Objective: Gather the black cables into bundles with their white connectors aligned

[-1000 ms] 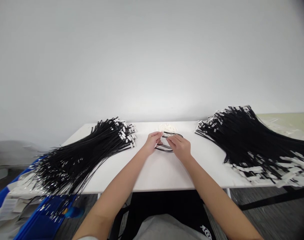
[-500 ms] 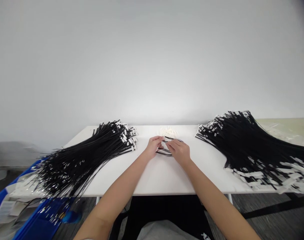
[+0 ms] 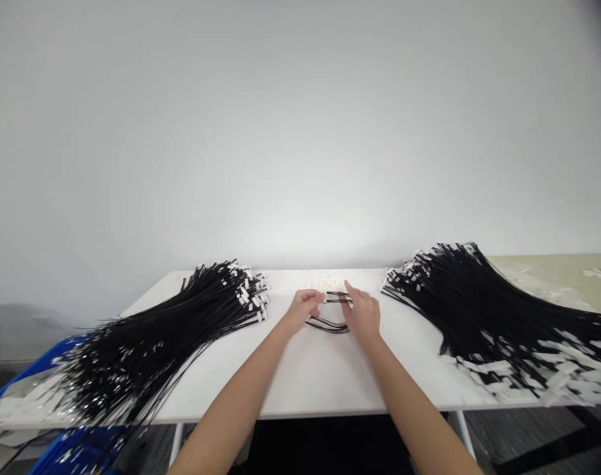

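In front of me, over the table's middle, my left hand [image 3: 307, 309] pinches a small white connector [image 3: 324, 297] at the end of several thin black wires [image 3: 338, 297]. The wires run right into my right hand [image 3: 362, 313], which is loosely curled around them, its index finger lifted and the thumb below. Lower strands of the same wires bow beneath, between both hands. Just behind my fingers lies a little pile of white connector housings [image 3: 327, 282]. What the right hand's inner fingers do is hidden.
A large bundle of black wires with white ends [image 3: 171, 330] hangs over the left table edge, above a blue bin [image 3: 72, 455]. Another thick bundle [image 3: 478, 297] covers the right side. The white table [image 3: 324, 389] stands against a pale wall [image 3: 300, 132].
My right hand has shifted slightly right along the wires, its pinch loosened and index finger raised. My left hand keeps its hold. The whole view has tilted up, so everything sits lower.
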The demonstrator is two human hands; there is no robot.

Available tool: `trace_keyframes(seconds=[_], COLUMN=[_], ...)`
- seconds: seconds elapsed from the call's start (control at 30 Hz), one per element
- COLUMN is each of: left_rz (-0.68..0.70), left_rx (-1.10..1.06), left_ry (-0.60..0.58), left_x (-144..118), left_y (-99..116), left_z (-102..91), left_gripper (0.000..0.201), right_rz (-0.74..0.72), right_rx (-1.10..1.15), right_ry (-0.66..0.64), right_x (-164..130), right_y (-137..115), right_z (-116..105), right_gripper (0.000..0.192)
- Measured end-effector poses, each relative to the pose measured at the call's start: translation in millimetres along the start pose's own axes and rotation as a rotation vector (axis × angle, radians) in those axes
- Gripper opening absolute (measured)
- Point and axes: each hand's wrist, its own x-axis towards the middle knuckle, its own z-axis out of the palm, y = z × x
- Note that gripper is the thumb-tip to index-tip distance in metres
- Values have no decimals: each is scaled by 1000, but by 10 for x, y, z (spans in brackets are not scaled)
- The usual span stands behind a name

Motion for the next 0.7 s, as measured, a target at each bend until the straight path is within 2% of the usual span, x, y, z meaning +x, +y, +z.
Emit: trace_keyframes(seconds=[0.1, 0.2, 0.27, 0.37, 0.47, 0.57, 0.7], left_rz=[22, 36, 31, -2, -24, -45, -73], left_rx=[-22, -147, -258, -437, -513, -542, -494], left_ry=[22, 146, 222, 273, 293, 322, 278], left_x=[-1, 35, 62, 78, 65, 44, 36], left_y=[74, 136, 168, 205, 227, 219, 137], left_z=[-44, -155, -245, -340, -352, -288, -133], left_gripper=[25, 25, 27, 32, 37, 40, 35], right_rz=[360, 786, 948, 999, 928, 885, 908], right_rx=[416, 957, 1312, 1692, 1853, 1841, 1619], right_ry=[-39, 37, 92, 114, 98, 30, -248], right_x=[46, 147, 219, 293, 322, 296, 162], right_y=[70, 111, 139, 178, 156, 30, -226], right_z=[34, -2, -70, -188, -257, -233, -72], right_gripper=[35, 44, 44, 40, 36, 39, 45])
